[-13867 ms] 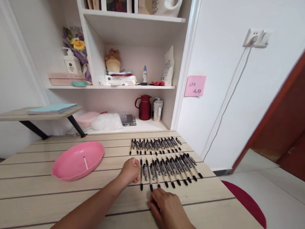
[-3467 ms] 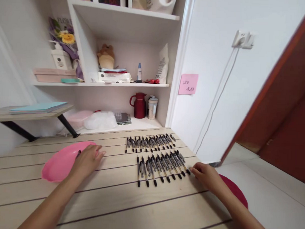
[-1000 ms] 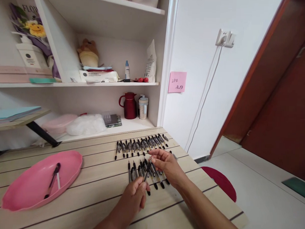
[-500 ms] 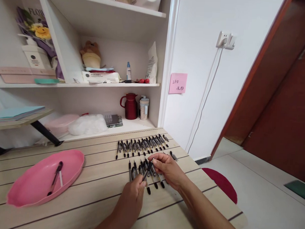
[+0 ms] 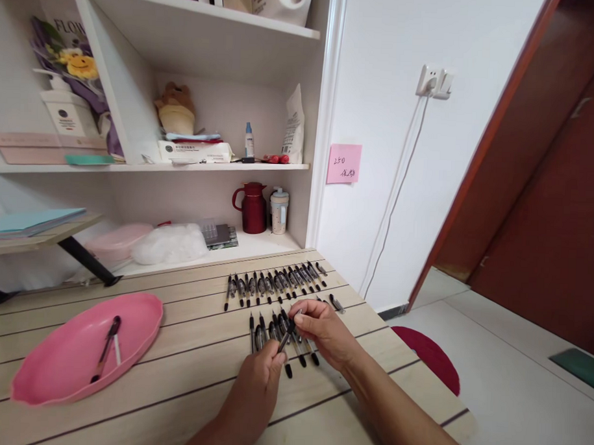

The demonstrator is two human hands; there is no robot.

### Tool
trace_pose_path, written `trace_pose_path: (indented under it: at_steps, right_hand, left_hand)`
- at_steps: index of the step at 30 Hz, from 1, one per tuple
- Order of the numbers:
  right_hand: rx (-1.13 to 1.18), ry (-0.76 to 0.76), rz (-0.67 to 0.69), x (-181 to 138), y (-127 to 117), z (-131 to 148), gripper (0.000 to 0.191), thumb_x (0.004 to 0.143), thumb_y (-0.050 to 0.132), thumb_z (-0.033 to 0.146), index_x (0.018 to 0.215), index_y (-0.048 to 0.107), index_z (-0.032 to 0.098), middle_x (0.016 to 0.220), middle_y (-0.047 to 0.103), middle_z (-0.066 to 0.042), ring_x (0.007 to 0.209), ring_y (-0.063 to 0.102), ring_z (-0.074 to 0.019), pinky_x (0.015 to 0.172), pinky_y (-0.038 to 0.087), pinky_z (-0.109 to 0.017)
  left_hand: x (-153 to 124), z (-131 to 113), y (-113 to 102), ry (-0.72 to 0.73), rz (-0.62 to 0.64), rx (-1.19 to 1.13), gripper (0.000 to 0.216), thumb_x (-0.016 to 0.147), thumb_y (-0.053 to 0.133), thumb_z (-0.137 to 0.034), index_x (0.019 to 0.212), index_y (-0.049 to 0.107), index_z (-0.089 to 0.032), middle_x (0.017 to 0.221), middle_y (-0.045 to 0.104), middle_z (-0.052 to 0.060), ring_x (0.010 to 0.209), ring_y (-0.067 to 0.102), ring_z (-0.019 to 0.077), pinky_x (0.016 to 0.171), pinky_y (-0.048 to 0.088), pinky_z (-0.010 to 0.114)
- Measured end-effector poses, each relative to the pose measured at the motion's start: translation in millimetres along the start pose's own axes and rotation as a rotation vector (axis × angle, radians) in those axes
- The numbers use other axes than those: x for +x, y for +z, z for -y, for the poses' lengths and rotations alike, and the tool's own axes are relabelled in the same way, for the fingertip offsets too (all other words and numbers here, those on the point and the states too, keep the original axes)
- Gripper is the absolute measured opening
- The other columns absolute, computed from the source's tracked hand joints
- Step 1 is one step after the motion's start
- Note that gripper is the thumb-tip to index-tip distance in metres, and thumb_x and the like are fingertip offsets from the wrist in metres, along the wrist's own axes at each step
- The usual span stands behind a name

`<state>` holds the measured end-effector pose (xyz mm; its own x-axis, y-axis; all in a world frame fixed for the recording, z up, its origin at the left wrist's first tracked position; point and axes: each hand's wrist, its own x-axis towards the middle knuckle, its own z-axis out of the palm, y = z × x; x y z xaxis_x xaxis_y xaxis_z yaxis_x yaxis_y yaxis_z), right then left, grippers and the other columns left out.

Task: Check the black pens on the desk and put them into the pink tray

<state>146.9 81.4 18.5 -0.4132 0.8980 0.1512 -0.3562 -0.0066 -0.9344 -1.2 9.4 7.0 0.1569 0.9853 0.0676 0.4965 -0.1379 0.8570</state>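
Note:
A dark gel pen is held slanted between both hands above the table. My left hand is closed around its lower end. At the upper end, the thumb and fingers of my right hand pinch close to the tip. Under and beside the hands lies a near row of black-and-clear pens, partly covered by my fingers. Farther back is a second row of pens and dark caps, laid side by side. Right of my right hand lies a loose dark cap.
A pink tray on the left holds a pen and a thin white stick. Behind the table, shelves carry a red jug, a cup and a plastic bag. The table's right edge drops to the floor.
The view has shifted slightly. Both hands keep nearly the same place and grip on the pen; the rows of pens look unchanged.

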Motion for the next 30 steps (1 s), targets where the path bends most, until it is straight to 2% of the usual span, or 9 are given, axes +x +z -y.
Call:
trace_pose_path:
  at_steps: [2,5,7,11,15,20,24,30]
  right_hand:
    - [-0.011,-0.010,-0.015,0.4,-0.5,-1.1,0.019,0.058,0.071,0.028,0.066,0.059,0.016,0.058,0.050,0.004,0.047,0.034,-0.0045,0.045,0.024,-0.020]
    - [-0.012,0.029,0.005,0.8,-0.8,-1.2,0.020,0.063,0.068,0.029,0.077,0.061,0.017,0.066,0.054,0.002,0.051,0.041,-0.0054,0.047,0.027,-0.019]
    - [0.011,0.041,0.005,1.3,-1.0,-1.5,0.020,0.064,0.067,0.029,0.079,0.061,0.016,0.064,0.053,0.002,0.050,0.040,-0.0051,0.046,0.028,-0.019]
    - [0.048,-0.008,-0.037,3.1,-1.2,-3.9,0.020,0.058,0.072,0.026,0.064,0.055,0.015,0.054,0.048,0.005,0.043,0.034,-0.0030,0.043,0.024,-0.018]
    - [0.051,0.047,-0.017,3.9,-0.7,-4.8,0.024,0.060,0.070,0.029,0.078,0.059,0.016,0.070,0.057,0.000,0.048,0.041,-0.0046,0.044,0.027,-0.019]
    - [0.064,-0.008,-0.053,4.4,-0.5,-5.8,0.021,0.056,0.072,0.025,0.064,0.056,0.015,0.056,0.050,0.004,0.043,0.034,-0.0030,0.042,0.024,-0.018]
    - [0.048,0.039,-0.024,3.7,-0.3,-6.3,0.021,0.061,0.069,0.028,0.076,0.059,0.016,0.062,0.054,0.002,0.047,0.039,-0.0047,0.044,0.027,-0.019]
    - [0.041,-0.025,-0.058,5.9,-1.9,-11.6,0.020,0.059,0.071,0.025,0.064,0.055,0.015,0.056,0.051,0.004,0.043,0.035,-0.0031,0.042,0.024,-0.018]
  left_hand:
    - [0.4,1.1,0.2,-0.007,0.007,0.000,0.026,0.083,0.033,-0.039,0.065,0.040,-0.022,0.047,0.041,-0.005,0.046,0.037,0.0114,0.050,0.024,0.023]
    - [1.3,2.8,-0.7,-0.005,-0.002,0.005,0.025,0.083,0.033,-0.038,0.065,0.040,-0.021,0.047,0.041,-0.005,0.047,0.038,0.0115,0.050,0.025,0.023]
    - [2.0,3.3,-1.8,0.007,-0.017,0.024,0.025,0.083,0.032,-0.038,0.065,0.039,-0.021,0.048,0.041,-0.005,0.047,0.038,0.0114,0.050,0.025,0.022]
    - [3.4,3.3,-3.5,0.049,-0.038,0.108,0.026,0.084,0.030,-0.036,0.063,0.037,-0.021,0.049,0.039,-0.006,0.048,0.037,0.0111,0.050,0.025,0.022]
    - [4.3,3.6,-4.9,0.065,-0.054,0.154,0.025,0.084,0.029,-0.035,0.067,0.040,-0.021,0.052,0.040,-0.005,0.050,0.038,0.0113,0.050,0.025,0.022]
    - [3.3,4.3,-6.0,0.093,-0.057,0.229,0.025,0.086,0.027,-0.034,0.067,0.038,-0.021,0.054,0.037,-0.005,0.052,0.036,0.0113,0.051,0.025,0.022]
    - [3.7,5.4,-6.1,0.086,-0.055,0.251,0.025,0.086,0.025,-0.033,0.067,0.037,-0.022,0.055,0.039,-0.004,0.053,0.037,0.0117,0.051,0.025,0.022]
    - [4.6,5.8,-7.0,0.110,-0.060,0.306,0.024,0.086,0.025,-0.032,0.067,0.036,-0.022,0.057,0.039,-0.003,0.053,0.036,0.0123,0.051,0.026,0.022]
